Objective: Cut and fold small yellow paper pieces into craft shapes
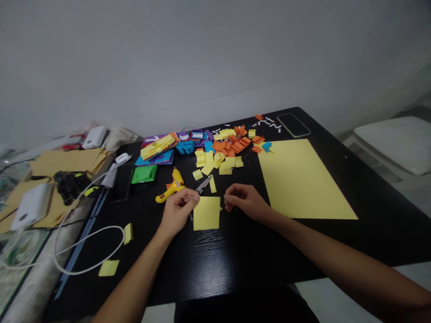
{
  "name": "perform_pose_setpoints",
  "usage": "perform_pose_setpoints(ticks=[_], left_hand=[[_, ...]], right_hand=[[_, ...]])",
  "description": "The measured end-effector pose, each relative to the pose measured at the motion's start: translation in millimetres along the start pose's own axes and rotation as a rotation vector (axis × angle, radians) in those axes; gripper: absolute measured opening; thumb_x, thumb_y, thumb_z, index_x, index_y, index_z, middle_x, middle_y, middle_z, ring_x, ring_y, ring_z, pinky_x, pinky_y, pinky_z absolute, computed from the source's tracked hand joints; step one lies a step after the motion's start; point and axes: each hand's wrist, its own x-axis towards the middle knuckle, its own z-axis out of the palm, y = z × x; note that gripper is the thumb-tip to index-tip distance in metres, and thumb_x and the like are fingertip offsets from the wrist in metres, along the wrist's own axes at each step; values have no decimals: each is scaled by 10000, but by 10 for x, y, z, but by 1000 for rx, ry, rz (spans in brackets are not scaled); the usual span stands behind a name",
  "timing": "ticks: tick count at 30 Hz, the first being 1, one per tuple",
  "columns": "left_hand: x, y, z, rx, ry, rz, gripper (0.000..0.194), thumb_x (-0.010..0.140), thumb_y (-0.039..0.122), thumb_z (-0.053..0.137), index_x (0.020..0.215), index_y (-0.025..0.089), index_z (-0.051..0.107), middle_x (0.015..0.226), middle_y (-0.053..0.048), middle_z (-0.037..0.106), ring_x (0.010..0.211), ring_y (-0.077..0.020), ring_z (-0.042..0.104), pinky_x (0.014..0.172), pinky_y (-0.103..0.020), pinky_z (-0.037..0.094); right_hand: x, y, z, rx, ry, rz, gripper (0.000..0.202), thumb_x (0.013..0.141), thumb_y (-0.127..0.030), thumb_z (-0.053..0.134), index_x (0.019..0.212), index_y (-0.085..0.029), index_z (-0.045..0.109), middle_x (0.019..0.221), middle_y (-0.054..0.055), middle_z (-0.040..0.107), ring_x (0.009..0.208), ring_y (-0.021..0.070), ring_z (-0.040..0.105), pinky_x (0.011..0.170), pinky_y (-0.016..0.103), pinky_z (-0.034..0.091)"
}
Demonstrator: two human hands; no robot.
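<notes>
My left hand [179, 210] pinches the upper left corner of a square yellow paper [206, 214] above the black table. Just right of that paper, my right hand [244, 202] has its fingers curled and pressed together; whatever it may hold is too small to make out. Behind the square lie scissors [203, 185] with their blades pointing away, next to a narrow yellow strip [213, 184]. A yellow glue gun [171, 185] rests beyond my left hand. Folded yellow pieces [215, 161] and orange pieces [235, 142] are heaped farther back.
A large yellow sheet [303, 179] covers the table's right part, with a phone [293, 124] behind it. Green papers [144, 174] and another phone [123, 181] lie left. A white cable [90, 232] loops near two small yellow pieces. A white stool [397, 141] stands right.
</notes>
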Motion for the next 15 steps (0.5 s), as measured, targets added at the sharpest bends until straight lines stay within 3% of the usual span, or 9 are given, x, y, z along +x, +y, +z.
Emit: perform_pose_setpoints(ticks=[5, 15], left_hand=[[-33, 10, 75, -53, -67, -53, 254, 822, 394, 733, 735, 157, 706, 593, 9, 612, 535, -110, 508, 521, -213, 393], [-36, 1, 93, -167, -93, -136, 270, 822, 413, 751, 762, 152, 721, 556, 4, 655, 504, -123, 579, 519, -223, 441]], right_hand=[[-64, -2, 54, -9, 10, -101, 254, 797, -229, 733, 1035, -195, 654, 922, 29, 708, 791, 144, 691, 767, 305, 580], [-98, 2, 23, -28, -71, -118, 279, 805, -211, 740, 1081, -201, 699, 956, 39, 745, 871, 168, 716, 842, 340, 572]])
